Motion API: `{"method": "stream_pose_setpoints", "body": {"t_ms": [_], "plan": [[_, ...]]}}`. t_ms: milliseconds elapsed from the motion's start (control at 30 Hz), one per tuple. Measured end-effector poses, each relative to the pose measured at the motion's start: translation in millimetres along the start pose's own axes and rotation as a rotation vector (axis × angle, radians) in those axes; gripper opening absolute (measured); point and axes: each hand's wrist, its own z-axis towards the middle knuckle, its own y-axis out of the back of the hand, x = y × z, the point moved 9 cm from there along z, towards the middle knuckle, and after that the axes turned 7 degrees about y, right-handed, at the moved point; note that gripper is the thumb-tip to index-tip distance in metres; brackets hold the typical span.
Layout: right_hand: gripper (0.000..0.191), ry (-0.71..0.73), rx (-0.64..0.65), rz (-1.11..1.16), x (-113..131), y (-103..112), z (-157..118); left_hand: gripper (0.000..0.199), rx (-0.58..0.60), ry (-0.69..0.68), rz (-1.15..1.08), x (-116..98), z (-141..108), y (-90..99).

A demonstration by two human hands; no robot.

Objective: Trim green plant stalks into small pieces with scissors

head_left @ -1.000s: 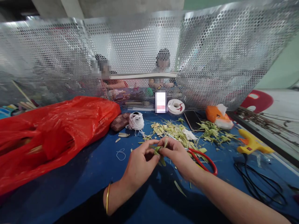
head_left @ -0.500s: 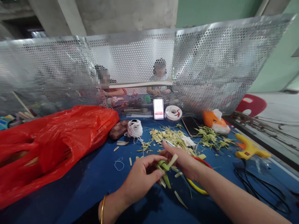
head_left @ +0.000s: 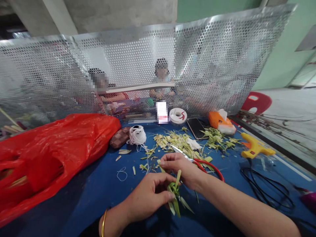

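Between the thumb and fingers of my left hand [head_left: 145,194] is a small woven piece of green leaf strips [head_left: 174,190], its loose ends sticking up and hanging down. My right hand [head_left: 184,169] is just beyond it, thumb and fingertips pinched on a pale green leaf strip [head_left: 160,164]. Whether this strip joins the woven piece is hidden behind the fingers. Scissors [head_left: 182,152] with red handles lie right behind my right hand, which partly covers them. Leaf scraps [head_left: 170,140] are heaped on the blue table [head_left: 98,194] past the scissors.
To the left spreads a red plastic bag [head_left: 81,141]. White string [head_left: 137,135], a checkered pouch [head_left: 119,137], a ribbon roll [head_left: 178,116], a phone [head_left: 196,127] and tissues [head_left: 222,122] line the back. A yellow glue gun [head_left: 255,146] with cable lies right. Behind a perforated metal screen [head_left: 133,56] sit people.
My right hand has turned and moved left, now pinching a strip end. My left hand keeps the woven piece, slightly lower. The scissors show more fully, and the view has shifted a little.
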Motion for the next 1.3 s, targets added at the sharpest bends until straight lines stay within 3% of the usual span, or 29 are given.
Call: {"method": "stream_pose_setpoints", "body": {"t_ms": [333, 433, 567, 667, 767, 1000, 1300], "plan": [[0.032, -0.014, -0.026, -0.003, -7, 2, 2, 0.025, 0.015, -0.008, -0.091, -3, -2, -0.2], [0.030, 0.121, -0.120, -0.156, 11, 13, 4, 0.024, -0.139, -0.042, -0.162, -3, 1, 15.1], [0.026, 0.452, -0.276, -0.454, 56, 23, -8, 0.031, -0.405, -0.121, -0.297, -5, -1, 47.6], [0.036, 0.571, -0.176, -0.735, 67, 8, -16, 0.034, -0.527, -0.148, -0.386, -5, -4, 64.9], [0.030, 0.581, -0.058, -0.968, 57, -8, -22, 0.036, -0.574, -0.157, -0.404, -6, -7, 71.2], [0.029, 0.604, 0.058, -1.158, 47, -23, -27, 0.036, -0.568, -0.198, -0.386, -8, -7, 68.9], [0.023, 0.447, 0.091, -0.984, 46, -19, -20, 0.041, -0.471, -0.260, -0.344, -10, -2, 63.8]]}}
